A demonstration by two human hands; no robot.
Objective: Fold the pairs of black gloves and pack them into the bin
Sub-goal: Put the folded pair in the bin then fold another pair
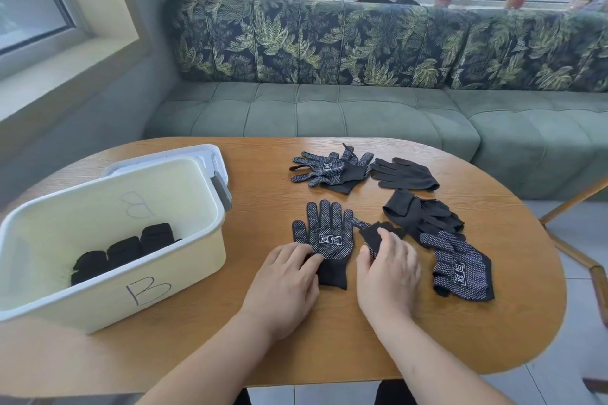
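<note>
At the left of the frame stands the bin (pixel 115 186), marked B, with three folded bundles (pixel 125 251) already lying in a row on its floor and its lid (pixel 210 154) just behind it. So I judge the packing part done, with several gloves still loose on the surface (pixel 263 339). I seem to be at the step of matching up the next pair. Just left of centre, my left hand (pixel 286 279) rests on the wrist end of a dotted glove (pixel 329 240) that lies flat, palm side up, its tips pointing to the top of the frame. The fingers (pixel 309 260) are nearly straight and released, pressing the fabric down, not clenched round it. Just right of centre, my right hand (pixel 388 270) is grasping a second glove (pixel 375 235), crumpled beside the first, with the fabric caught between curled fingers and thumb. Next, I think, this glove must be drawn over and laid square on the flat one, cuffs together, while the left keeps it from sliding. Further right, a small heap of gloves (pixel 421 214) and another dotted one (pixel 460 270) wait. More (pixel 329 171) lie toward the upper centre.
</note>
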